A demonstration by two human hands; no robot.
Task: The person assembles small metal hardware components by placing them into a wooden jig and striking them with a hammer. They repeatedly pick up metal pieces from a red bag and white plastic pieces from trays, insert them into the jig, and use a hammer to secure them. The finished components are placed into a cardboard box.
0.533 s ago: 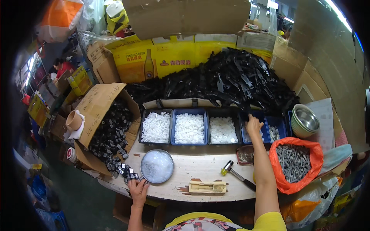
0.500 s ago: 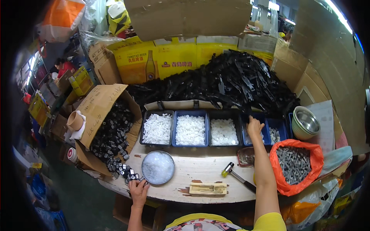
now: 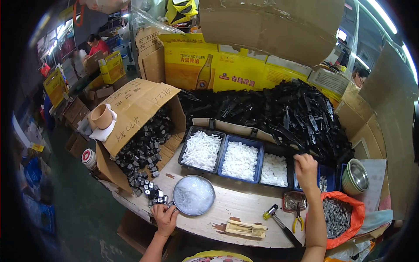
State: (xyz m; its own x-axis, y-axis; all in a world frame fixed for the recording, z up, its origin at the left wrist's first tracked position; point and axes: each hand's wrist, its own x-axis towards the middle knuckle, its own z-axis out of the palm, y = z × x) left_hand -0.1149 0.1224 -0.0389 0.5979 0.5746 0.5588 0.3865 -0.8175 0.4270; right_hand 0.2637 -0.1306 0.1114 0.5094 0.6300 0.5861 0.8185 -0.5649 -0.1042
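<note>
My left hand (image 3: 165, 220) is at the table's front left, fingers curled together at the edge of a pile of small black-and-silver blocks (image 3: 153, 192). Any piece in its fingertips is too small to make out. Just right of it stands a round metal dish (image 3: 194, 195) of whitish, translucent contents. My right hand (image 3: 308, 171) hovers over the right end of a row of bins, its thumb and fingers pinched together; what they hold is hidden. Below it, the forearm partly covers a blue bin (image 3: 332, 174) with small grey pieces.
Bins of white plastic parts (image 3: 202, 151) line the middle. Behind them rises a heap of black plastic parts (image 3: 301, 113). A wooden block fixture (image 3: 245, 229), a hammer (image 3: 283, 225), pliers (image 3: 298, 218) and a red bag (image 3: 355, 218) of grey pieces lie in front.
My right hand has lifted out of the blue bin, its fingers now pinched. The left hand stays beside the black-and-silver blocks. The whole view has shifted and tilted, and the pliers now show.
</note>
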